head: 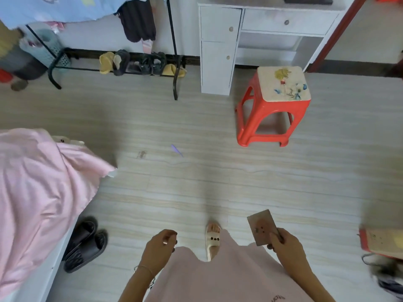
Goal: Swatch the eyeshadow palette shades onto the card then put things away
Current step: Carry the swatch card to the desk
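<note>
My right hand (285, 243) grips a small brownish card (262, 226) by its lower edge, low at the right; dark swatch dots show on its face. My left hand (160, 246) hangs at the lower middle with its fingers curled round a small pale object (165, 242), too small and blurred to identify. I stand on a pale wood-look floor, one foot in a white slipper (212, 238) between my hands. No palette can be made out.
A red plastic stool (272, 105) stands ahead on the right, in front of a white desk with drawers (220, 40). A bed with pink bedding (39, 192) fills the left. Black sandals (85, 247) lie beside it. A black rack with shoes (139, 64) is far left.
</note>
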Available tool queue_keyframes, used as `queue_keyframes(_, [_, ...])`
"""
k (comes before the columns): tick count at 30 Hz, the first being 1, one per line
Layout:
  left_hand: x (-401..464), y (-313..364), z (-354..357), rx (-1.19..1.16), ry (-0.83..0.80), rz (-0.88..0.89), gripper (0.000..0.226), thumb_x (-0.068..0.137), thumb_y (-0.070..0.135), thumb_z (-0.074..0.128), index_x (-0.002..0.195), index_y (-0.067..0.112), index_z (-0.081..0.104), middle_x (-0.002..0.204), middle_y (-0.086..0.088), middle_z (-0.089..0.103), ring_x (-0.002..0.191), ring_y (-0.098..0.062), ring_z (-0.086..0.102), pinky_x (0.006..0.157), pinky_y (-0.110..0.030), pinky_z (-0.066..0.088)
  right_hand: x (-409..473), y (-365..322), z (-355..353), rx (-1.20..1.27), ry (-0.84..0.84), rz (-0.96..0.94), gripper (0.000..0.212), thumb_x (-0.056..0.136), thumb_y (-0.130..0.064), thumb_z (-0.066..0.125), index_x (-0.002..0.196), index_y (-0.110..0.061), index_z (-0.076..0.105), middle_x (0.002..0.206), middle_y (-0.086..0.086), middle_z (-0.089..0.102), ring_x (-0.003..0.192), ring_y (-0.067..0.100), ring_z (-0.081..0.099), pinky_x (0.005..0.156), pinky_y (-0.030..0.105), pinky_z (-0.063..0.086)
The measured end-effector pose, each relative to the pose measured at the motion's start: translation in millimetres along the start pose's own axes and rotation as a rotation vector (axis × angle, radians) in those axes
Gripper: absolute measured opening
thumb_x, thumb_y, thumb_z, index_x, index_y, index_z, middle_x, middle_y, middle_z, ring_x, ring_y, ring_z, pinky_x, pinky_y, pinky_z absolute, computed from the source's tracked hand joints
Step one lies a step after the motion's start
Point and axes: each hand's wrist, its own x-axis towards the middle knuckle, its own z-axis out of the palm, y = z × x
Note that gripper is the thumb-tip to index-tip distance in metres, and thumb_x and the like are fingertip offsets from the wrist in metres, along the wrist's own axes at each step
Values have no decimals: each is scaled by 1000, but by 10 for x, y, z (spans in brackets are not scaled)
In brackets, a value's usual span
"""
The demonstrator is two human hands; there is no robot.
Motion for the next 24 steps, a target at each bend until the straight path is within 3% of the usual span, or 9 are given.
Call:
queue_keyframes(3, [378,380,-300,18,11,30,12,93,17,48,93,23,58,90,0,66,77,-15,65,71,-21,46,495,-562,-85,-54,-55,-43,21,91,-15,45,85,-1,59,74,10,66,66,11,61,55,25,38])
queue_keyframes(6, [705,609,-600,1,67,2,12,93,16,48,95,19,60,91,-3,66,79,-19,66,81,-30,47,882,-1132,-109,-44,-60,-104,21,93,-18,44,85,-6,59,75,7,66,66,5,61,54,23,39])
queue_keyframes(10, [1141,775,-895,18,96,-74,13,93,20,48,98,17,60,97,-6,65,91,-24,62,87,-33,45,1320,-1765,-67,-64,-76,-148,20,93,-19,44,84,-8,59,72,3,65,65,2,58,52,22,36])
queue_keyframes(18, [2309,1463,-1566,98,36,-19,17,92,22,48,103,20,61,99,-1,65,92,-19,62,81,-24,43,2163,-2810,90,24,-12,-83,27,93,-22,48,76,-3,58,65,3,63,60,6,56,54,24,36])
queue_keyframes(24, [3328,2293,-2169,160,25,96,18,93,20,47,105,17,61,100,-2,65,88,-17,61,77,-23,43,2658,-3686,-19,86,30,-109,24,93,-24,46,74,-15,59,67,-1,64,62,8,55,53,23,33])
